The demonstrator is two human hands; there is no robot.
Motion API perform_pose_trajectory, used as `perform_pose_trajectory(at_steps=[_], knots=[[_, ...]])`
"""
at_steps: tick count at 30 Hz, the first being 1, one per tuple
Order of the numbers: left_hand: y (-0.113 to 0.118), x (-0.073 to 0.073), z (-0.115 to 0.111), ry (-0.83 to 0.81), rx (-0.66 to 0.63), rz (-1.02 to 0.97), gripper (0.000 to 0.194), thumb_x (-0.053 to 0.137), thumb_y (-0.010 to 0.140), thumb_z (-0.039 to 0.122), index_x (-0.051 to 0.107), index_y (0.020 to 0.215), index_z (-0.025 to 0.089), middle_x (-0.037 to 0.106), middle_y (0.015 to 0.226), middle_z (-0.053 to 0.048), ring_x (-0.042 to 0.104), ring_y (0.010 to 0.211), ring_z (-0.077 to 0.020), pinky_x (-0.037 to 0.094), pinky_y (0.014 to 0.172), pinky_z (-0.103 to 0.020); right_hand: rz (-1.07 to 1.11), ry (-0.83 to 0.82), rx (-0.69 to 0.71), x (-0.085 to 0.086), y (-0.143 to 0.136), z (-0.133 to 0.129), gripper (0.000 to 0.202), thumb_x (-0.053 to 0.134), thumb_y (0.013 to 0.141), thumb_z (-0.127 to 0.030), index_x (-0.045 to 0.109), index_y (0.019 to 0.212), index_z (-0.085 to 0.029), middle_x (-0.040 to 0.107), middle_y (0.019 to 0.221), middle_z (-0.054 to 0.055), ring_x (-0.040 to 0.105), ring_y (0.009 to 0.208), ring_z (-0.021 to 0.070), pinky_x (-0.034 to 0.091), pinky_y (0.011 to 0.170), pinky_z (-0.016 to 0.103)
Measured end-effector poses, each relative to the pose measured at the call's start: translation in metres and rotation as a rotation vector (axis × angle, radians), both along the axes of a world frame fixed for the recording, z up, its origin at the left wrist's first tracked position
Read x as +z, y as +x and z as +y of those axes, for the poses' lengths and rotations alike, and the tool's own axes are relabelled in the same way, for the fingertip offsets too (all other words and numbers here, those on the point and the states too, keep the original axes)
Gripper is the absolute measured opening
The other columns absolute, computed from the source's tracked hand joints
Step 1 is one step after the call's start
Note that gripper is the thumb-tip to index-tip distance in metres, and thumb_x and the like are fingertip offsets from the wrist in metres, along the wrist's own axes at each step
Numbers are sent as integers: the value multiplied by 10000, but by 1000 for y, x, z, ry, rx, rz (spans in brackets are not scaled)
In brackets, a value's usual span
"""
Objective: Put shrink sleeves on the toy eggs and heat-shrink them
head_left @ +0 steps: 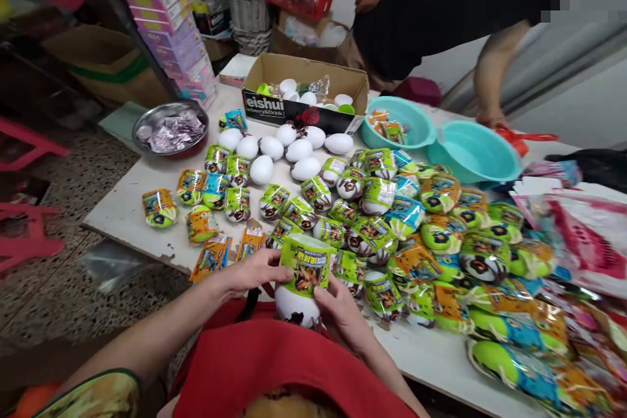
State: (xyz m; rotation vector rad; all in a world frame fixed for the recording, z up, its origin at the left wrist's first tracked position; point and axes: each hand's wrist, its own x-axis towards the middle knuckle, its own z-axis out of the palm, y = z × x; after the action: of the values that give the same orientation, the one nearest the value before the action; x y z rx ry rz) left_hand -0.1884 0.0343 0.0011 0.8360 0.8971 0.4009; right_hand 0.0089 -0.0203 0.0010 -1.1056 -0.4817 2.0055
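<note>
Egg btwn L hand & R hand, both gripping its green sleeve.

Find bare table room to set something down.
Left corner of the table, between the steel bowl and leftmost wrapped egg. Thin strip along the near edge, right of the right hand. Crowded: middle, with white eggs; right, with wrapped eggs.
</note>
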Motion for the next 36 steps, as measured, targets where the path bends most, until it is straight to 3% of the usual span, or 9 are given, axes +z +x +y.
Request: perform_pose_trajectory(at_steps=[4,9,13,16,20,24,27,30,36], knots=[[-6,-3,-14,-34,73,-36,556,778,644,504,690,1043,128,715,954,-101,634,878,-224,474,759,-294,-7,-17,38,-1,-4,-6,686,791,652,-432,515,1243,-219,665,1117,114,634,1007,298,485,879,459],[-12,-8,-27,-138,116,-34,623,759,666,506,628,1159,148,704,1009,-117,653,807,-237,512,656,-317,-9,0,74,-6,-10,-6,644,774,658,-476,544,1203,-222,676,1102,105,622,1047,300,493,875,434],[-10,-4,-24,-61,170,-12,585,765,672,484,648,1131,141,705,1020,-106,644,867,-229,499,739,-305,12,19,65,-6,-13,1,679,802,630,-431,522,1209,-211,660,1151,104,623,1046,290,475,911,434],[-9,-1,-26,-86,162,28,577,730,716,474,610,1195,175,701,1034,-89,643,770,-192,498,654,-284,-35,13,121,-8,-13,1,730,854,563,-312,514,1201,-213,665,1148,93,632,1023,284,468,926,436],[-12,-3,-30,-129,108,79,584,687,742,510,588,1224,194,710,955,-64,626,673,-171,475,554,-256,-89,31,110,-12,-13,-2,755,857,560,-323,508,1221,-218,667,1145,88,633,1015,274,466,930,422],[-13,-3,-26,-81,103,-18,558,728,719,467,621,1186,182,713,1005,-78,647,842,-217,501,752,-314,-18,30,79,-10,-10,2,727,815,609,-441,518,1234,-219,651,1171,100,617,1052,287,469,923,427],[-11,-1,-25,-59,111,-123,597,783,676,400,606,1209,195,704,1079,-74,631,979,-251,453,910,-370,-56,61,97,-9,-5,3,676,790,649,-442,534,1228,-208,652,1169,108,620,1040,294,469,915,439],[-10,0,-29,-46,53,-133,601,779,678,410,603,1215,205,696,1116,-61,605,1060,-275,432,947,-392,-137,110,153,-13,-1,-2,661,797,629,-457,571,1194,-197,674,1126,101,605,1067,310,451,944,440],[-9,-7,-33,-16,56,-144,631,750,693,479,585,1234,200,689,1135,-71,576,1123,-298,436,952,-400,-241,105,94,-32,-1,-12,696,823,556,-501,602,1151,-214,685,1090,103,619,1023,328,468,917,449]])
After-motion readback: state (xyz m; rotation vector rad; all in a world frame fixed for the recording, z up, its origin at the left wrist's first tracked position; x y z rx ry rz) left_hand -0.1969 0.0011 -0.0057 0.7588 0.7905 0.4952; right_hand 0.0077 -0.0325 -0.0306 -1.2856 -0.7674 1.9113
